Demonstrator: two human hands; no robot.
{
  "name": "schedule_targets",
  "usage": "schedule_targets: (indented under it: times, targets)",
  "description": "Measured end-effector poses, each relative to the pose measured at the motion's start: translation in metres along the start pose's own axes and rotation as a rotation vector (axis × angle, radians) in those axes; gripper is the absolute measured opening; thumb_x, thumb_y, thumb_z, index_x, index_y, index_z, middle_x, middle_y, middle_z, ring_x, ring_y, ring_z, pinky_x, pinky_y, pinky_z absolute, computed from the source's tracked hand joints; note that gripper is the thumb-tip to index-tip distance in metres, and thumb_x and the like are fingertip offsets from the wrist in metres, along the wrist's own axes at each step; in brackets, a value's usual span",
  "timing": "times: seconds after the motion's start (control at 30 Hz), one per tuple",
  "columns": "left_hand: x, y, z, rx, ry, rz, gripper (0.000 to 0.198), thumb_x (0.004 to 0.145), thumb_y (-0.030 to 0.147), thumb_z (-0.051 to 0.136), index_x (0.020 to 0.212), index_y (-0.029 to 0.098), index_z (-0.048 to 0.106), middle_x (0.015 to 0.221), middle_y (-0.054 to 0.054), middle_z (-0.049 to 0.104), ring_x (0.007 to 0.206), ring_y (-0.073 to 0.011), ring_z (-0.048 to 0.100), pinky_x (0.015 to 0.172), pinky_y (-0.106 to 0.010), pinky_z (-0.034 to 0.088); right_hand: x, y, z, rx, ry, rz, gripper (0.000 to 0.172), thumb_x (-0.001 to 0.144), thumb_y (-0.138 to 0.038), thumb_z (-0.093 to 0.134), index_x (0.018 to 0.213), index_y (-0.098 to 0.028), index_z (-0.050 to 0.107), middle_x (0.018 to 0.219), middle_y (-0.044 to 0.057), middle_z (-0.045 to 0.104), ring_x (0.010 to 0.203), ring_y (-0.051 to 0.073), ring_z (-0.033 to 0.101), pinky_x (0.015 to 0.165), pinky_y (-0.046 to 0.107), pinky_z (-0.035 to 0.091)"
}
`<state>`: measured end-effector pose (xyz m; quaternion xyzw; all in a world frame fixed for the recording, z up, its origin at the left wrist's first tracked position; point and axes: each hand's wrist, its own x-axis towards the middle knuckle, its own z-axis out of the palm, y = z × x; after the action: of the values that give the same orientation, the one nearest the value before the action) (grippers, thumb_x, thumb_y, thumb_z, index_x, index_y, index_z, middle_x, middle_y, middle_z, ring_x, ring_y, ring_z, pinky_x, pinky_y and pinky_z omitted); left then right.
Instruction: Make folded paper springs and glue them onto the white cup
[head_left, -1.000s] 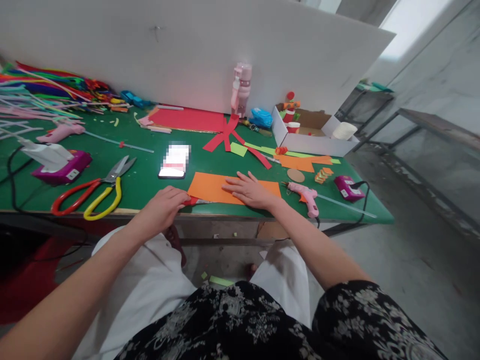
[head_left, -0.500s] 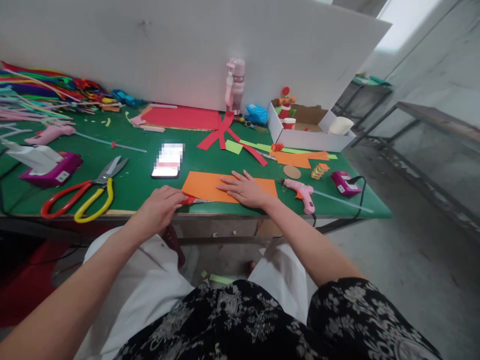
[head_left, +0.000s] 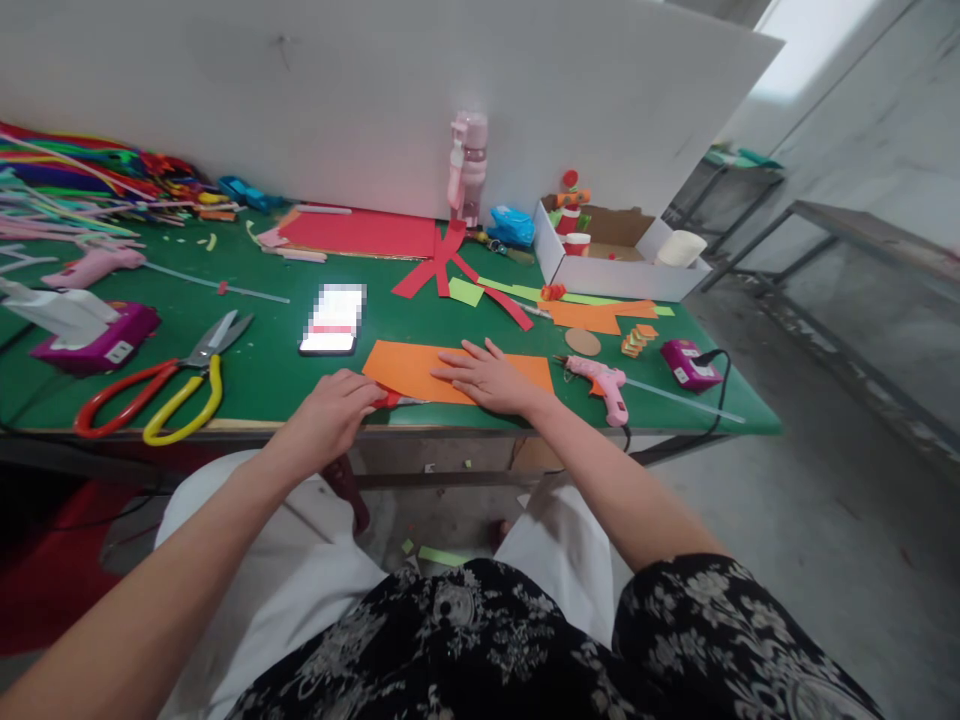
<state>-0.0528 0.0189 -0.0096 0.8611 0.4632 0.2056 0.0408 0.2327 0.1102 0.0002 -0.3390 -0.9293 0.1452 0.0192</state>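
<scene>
The left hand [head_left: 334, 408] is curled around the red-handled knife [head_left: 391, 399], as far as I can make out from here in the head view, my only one; its grip partly hides the handle. The right hand [head_left: 486, 380] grasps nothing: I see it spread flat, palm down, on the orange sheet [head_left: 401, 365], which lies near the front edge of the green table [head_left: 262, 385].

What worries me most is the blade: its tip is directed to the right, along the near side of the sheet, roughly towards the right hand. If the knife slipped or were pushed too hard, I judge it could reach the palm or wrist. The sheet could also skid or crease, since the pressure sits on its middle and right while its left end has no hand on it. Working so close to the table's edge, the knife could drop off it too. I cannot tell whether the blade is under the paper or just beside it.

The sheet's long axis runs left to right, about parallel to the table's front edge, and the knife lies along nearly the same line. Beyond the sheet's right end, I see the pink glue gun [head_left: 609, 385], nozzle towards the paper.
</scene>
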Motion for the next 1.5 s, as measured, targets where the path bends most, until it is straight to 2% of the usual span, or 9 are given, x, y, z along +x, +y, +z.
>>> schedule_targets:
  times: [0.73, 1.07, 1.3, 1.5]
  targets:
    - [0.008, 0.010, 0.005, -0.021, 0.004, 0.022, 0.031, 0.092, 0.016, 0.039, 0.100, 0.021, 0.069, 0.102, -0.010, 0.070, 0.093, -0.0256, 0.058, 0.084, -0.039, 0.046, 0.000, -0.002, 0.000, -0.023, -0.005, 0.001, 0.049, 0.106, -0.038, 0.025, 0.150, -0.039, 0.045, 0.161, -0.009, 0.037, 0.153, 0.031, 0.020, 0.123, 0.060, 0.010]
    - [0.012, 0.016, 0.006, -0.024, 0.010, 0.043, 0.029, 0.092, 0.013, 0.040, 0.096, 0.021, 0.067, 0.100, -0.009, 0.069, 0.092, -0.0243, 0.058, 0.084, -0.037, 0.046, 0.000, -0.002, 0.001, -0.030, -0.003, 0.001, 0.047, 0.106, -0.038, 0.026, 0.150, -0.042, 0.044, 0.160, -0.010, 0.038, 0.154, 0.030, 0.020, 0.124, 0.059, 0.010]
    - [0.024, 0.023, 0.010, -0.028, -0.003, 0.056, 0.030, 0.089, 0.010, 0.041, 0.098, 0.018, 0.069, 0.105, -0.012, 0.070, 0.097, -0.0266, 0.058, 0.084, -0.039, 0.047, -0.002, 0.001, 0.001, -0.012, 0.014, -0.013, 0.047, 0.107, -0.036, 0.027, 0.149, -0.041, 0.046, 0.160, -0.008, 0.039, 0.153, 0.030, 0.020, 0.123, 0.059, 0.009]
    - [0.011, 0.011, 0.007, -0.039, 0.028, 0.095, 0.030, 0.092, 0.013, 0.040, 0.099, 0.020, 0.068, 0.103, -0.010, 0.071, 0.097, -0.0251, 0.059, 0.084, -0.037, 0.046, 0.008, -0.021, 0.010, 0.010, 0.013, 0.070, 0.047, 0.106, -0.039, 0.029, 0.150, -0.041, 0.044, 0.161, -0.007, 0.036, 0.153, 0.036, 0.018, 0.122, 0.066, 0.009]
